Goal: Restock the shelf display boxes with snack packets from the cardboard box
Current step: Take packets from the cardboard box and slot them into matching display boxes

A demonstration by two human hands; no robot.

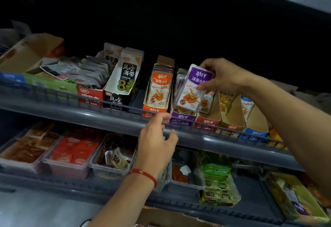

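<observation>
Fingers [207,83] of right hand [222,76] pinch purple packet [192,89] over purple display box [182,118]; neighbouring boxes [232,117] remain underfilled.

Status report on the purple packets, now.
Right hand holds purple packet over purple display box. Left hand free at shelf rail. Nothing blocking.

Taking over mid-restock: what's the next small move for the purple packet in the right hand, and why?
Probably lower the purple packet into the purple display box below. The right hand holds it tilted just above matching packets there, while the left hand rests by the shelf rail.
</observation>
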